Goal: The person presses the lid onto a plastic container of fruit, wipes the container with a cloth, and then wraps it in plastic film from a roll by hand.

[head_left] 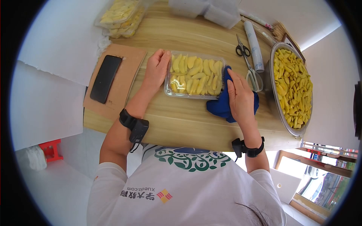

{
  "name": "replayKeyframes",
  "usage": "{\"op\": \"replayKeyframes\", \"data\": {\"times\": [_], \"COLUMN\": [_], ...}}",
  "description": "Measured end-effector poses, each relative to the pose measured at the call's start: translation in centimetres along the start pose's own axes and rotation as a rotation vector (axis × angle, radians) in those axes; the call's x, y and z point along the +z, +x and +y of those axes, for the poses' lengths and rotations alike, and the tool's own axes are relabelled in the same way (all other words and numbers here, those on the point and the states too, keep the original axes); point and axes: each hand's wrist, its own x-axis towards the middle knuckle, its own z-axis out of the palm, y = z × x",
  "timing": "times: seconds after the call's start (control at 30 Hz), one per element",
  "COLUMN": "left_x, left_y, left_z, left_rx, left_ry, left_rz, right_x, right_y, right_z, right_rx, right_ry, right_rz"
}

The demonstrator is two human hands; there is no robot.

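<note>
A clear plastic box (pixel 195 75) filled with rows of yellow fruit pieces lies on the wooden table (pixel 166 124), its lid over the pieces. My left hand (pixel 157 71) grips the box's left edge, fingers together at the upper left corner. At the right side, my right hand (pixel 240 94) rests its outstretched fingers against the box's edge and over a dark blue cloth (pixel 220 107). The cloth lies partly beneath that hand.
A large metal bowl (pixel 272 81) of yellow pieces stands right. Scissors (pixel 244 51), a patterned roll (pixel 253 47) and a small clear dish (pixel 257 81) lie beside it. A phone (pixel 106 79) rests on cardboard (pixel 128 62) at left. Packed boxes (pixel 120 17) and empty containers (pixel 222 13) stand behind.
</note>
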Motion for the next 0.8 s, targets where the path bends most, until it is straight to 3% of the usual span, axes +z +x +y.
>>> {"op": "replayKeyframes", "data": {"times": [0.07,0.2,0.3,0.37,0.43,0.57,0.63,0.8], "left_x": [0.2,0.3,0.5,0.6,0.4,0.1,0.1,0.3], "left_y": [0.0,-0.2,-0.3,-0.3,-0.3,0.0,0.0,-0.2], "left_z": [-0.3,0.1,0.4,0.6,0.4,-0.2,-0.1,0.3], "left_rx": [0.045,0.047,0.039,0.028,0.032,0.018,0.031,0.030], "left_ry": [-0.030,0.008,0.000,0.001,0.010,-0.062,-0.043,-0.051], "left_rz": [-0.002,0.014,0.026,0.025,0.022,-0.004,-0.002,0.002], "right_x": [-0.9,-3.1,-4.9,-3.7,-2.3,1.7,3.2,3.2], "right_y": [0.0,2.0,3.4,4.3,5.3,6.3,6.4,6.5], "right_z": [0.9,1.4,-1.6,-2.7,-4.2,-5.9,-6.2,-5.7], "right_rx": [0.051,0.097,0.111,-0.003,-0.241,-0.375,-0.486,-0.495], "right_ry": [-0.024,0.120,0.155,0.136,0.014,0.026,0.060,0.027], "right_rz": [-0.053,0.179,0.202,0.226,0.140,0.053,-0.157,-0.225]}}
